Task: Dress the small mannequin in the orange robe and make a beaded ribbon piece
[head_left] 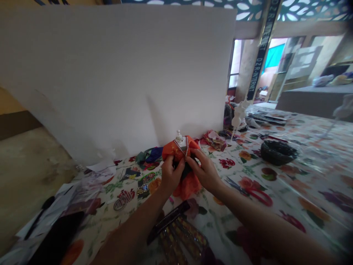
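In the head view, a small white dress form (pixel 178 137) wears an orange doll dress (pixel 172 147) with a V of beaded trim down its front. My left hand (pixel 171 172) is closed on the left side of the dress, thumb near the waist. Across from it, my right hand (pixel 206 170) has its thumb and forefinger pinched on the dress by the point of the V. Dark cloth shows between the hands, and orange gauzy fabric (pixel 187 186) hangs below them. Whether the fingertips hold anything smaller cannot be made out.
Scissors (pixel 252 192) with red handles lie right of my forearm. Behind them is a black bowl (pixel 278 151). Another white dress form (pixel 238 116) stands by fabric scraps (pixel 213 140). A white board (pixel 124 77) rises behind. Sequined strips (pixel 182 239) lie in front.
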### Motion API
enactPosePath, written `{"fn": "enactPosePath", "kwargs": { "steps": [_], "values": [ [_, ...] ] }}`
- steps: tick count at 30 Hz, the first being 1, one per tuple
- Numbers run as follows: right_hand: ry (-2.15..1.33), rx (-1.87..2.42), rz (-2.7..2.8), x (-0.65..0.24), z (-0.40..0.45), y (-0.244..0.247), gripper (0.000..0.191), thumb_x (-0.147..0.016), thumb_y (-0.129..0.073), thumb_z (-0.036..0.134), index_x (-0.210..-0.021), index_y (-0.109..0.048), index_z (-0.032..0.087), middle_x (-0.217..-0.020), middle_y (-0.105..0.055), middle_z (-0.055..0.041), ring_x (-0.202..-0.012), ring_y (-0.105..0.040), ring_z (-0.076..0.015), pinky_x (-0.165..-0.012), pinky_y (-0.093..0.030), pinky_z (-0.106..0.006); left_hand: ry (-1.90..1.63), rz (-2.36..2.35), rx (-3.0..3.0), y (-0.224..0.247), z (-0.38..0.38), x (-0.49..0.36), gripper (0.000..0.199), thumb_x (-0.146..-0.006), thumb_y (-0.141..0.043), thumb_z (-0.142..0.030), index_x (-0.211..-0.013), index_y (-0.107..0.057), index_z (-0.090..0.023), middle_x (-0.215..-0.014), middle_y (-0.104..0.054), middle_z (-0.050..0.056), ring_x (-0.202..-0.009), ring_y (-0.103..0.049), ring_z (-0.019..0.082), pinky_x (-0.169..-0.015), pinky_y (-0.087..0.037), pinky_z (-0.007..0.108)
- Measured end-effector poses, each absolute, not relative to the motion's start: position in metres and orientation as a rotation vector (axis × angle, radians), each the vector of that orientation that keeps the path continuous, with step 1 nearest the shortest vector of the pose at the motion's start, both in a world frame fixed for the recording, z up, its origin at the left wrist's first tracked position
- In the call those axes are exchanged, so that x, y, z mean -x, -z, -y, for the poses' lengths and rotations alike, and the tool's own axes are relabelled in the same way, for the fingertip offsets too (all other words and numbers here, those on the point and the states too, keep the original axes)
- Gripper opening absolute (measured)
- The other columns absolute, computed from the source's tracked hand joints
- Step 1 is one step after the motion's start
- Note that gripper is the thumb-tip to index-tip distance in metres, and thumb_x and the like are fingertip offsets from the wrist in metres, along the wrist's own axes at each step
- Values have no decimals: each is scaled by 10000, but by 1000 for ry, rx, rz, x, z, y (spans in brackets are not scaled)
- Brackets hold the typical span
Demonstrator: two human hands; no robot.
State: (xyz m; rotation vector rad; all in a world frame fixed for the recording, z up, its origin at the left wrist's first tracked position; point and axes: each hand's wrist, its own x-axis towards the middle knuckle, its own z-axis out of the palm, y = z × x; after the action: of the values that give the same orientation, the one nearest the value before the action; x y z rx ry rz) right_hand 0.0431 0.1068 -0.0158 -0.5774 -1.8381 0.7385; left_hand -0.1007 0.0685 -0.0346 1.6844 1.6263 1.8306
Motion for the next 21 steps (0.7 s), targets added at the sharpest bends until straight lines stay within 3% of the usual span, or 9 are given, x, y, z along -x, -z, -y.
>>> {"fn": "enactPosePath", "kwargs": {
  "steps": [7,14,21],
  "values": [
    [-731,594,1789,-39,-108,19,107,-942,-580,297,-994,-614,210,-923,-618,-43,-848,-580,-199,-770,-463,-349,-1813,-1629,-1717,35,-68,101,191,-830,-635,-351,-791,-558,-179,-706,-563,-22,-651,-512,133,-617,-406,259],
    [-785,570,1773,-40,-108,18,170,-984,-497,341,-977,-610,214,-940,-618,-44,-874,-574,-198,-784,-450,-342,-1826,-1596,-1690,35,-69,101,182,-826,-654,-338,-791,-568,-181,-697,-562,-28,-641,-511,130,-606,-396,253],
    [-723,617,1786,-40,-108,18,135,-940,-552,301,-838,-539,214,-813,-537,-7,-750,-507,-172,-686,-402,-316,-1854,-1464,-1617,28,-63,96,181,-804,-658,-340,-869,-618,-176,-830,-650,19,-775,-598,170,-750,-482,289]
  ]
}}
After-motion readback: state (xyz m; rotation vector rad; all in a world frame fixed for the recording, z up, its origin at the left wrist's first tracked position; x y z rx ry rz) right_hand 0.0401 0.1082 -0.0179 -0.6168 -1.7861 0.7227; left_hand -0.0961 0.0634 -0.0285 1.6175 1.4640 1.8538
